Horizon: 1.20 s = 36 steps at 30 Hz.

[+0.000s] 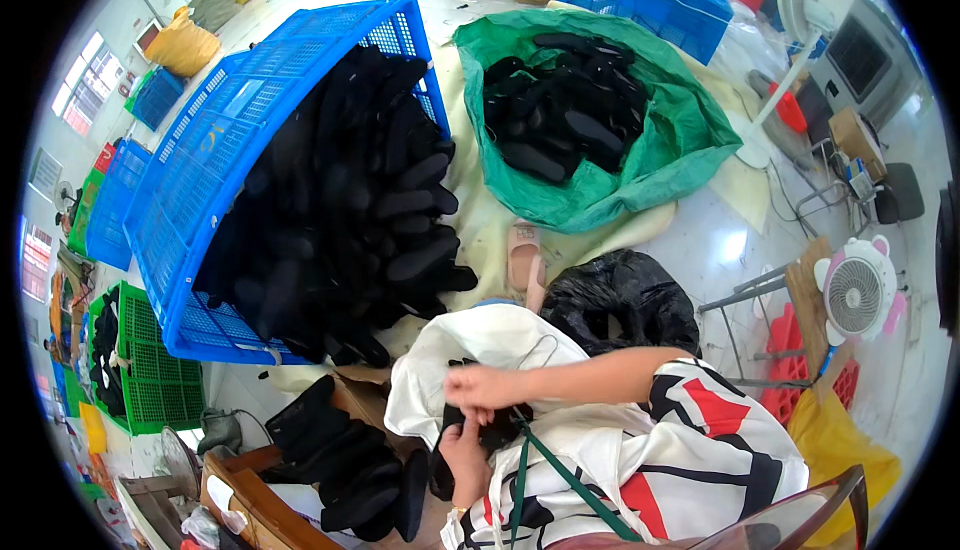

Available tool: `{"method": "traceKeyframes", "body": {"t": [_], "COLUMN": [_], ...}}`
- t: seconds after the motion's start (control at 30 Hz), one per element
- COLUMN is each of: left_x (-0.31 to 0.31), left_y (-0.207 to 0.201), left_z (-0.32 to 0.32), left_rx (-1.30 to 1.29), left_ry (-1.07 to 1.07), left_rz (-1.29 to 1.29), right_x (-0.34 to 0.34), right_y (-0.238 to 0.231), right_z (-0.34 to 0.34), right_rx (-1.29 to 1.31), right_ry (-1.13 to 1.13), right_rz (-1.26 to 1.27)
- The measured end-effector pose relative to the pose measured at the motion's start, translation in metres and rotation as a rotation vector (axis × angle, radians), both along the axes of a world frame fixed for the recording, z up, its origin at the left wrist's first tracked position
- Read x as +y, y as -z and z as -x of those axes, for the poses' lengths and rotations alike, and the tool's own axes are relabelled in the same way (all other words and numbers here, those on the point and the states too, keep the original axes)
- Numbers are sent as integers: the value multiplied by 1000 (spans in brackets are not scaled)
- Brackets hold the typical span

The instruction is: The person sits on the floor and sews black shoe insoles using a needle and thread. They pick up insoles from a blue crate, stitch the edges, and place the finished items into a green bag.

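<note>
A black sock-like piece (503, 431) is held low over the lap, in front of the seated person, where it is partly covered by both hands. It is gripped by the left hand (468, 462), with dark material seen on either side of the fingers. The right hand (487, 391) is placed just above the piece and the left hand, its fingers curled in; whether anything fine is pinched there cannot be told. A white cloth (430, 348) is spread beneath and around the work, and dark green straps (523, 470) are seen just to the right of the piece. More black pieces (365, 480) are heaped to the left of the left hand, beside a brown box (235, 510). Farther forward, a tilted blue crate (205, 185) is filled with similar dark pieces, and others are gathered in a green sack (690, 140). A black plastic bag (645, 290) is set near the right forearm.
</note>
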<state>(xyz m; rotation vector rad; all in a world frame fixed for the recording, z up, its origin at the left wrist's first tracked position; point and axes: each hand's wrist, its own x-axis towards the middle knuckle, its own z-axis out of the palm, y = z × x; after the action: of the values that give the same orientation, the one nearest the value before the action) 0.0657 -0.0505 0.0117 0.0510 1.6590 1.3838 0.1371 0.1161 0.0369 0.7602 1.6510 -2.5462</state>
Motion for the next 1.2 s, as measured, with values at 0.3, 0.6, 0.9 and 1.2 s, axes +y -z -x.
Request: {"method": "traceKeyframes", "body": {"t": [0.3, 0.6, 0.9, 1.2], "left_x": [11, 53, 31, 14], "left_y": [-33, -29, -38, -47], "left_z": [56, 52, 30, 0], "left_rx": [669, 591, 888, 979], "left_ry": [598, 1249, 880, 874], "left_rz": [78, -87, 9, 272], "right_x": [208, 232, 218, 211], "right_y": [-85, -76, -37, -12], "right_z": [-104, -257, -333, -343], "right_rx": [455, 331, 42, -90], "right_ry": [1046, 1613, 1534, 1471], "right_rz": [8, -805, -1091, -1117]}}
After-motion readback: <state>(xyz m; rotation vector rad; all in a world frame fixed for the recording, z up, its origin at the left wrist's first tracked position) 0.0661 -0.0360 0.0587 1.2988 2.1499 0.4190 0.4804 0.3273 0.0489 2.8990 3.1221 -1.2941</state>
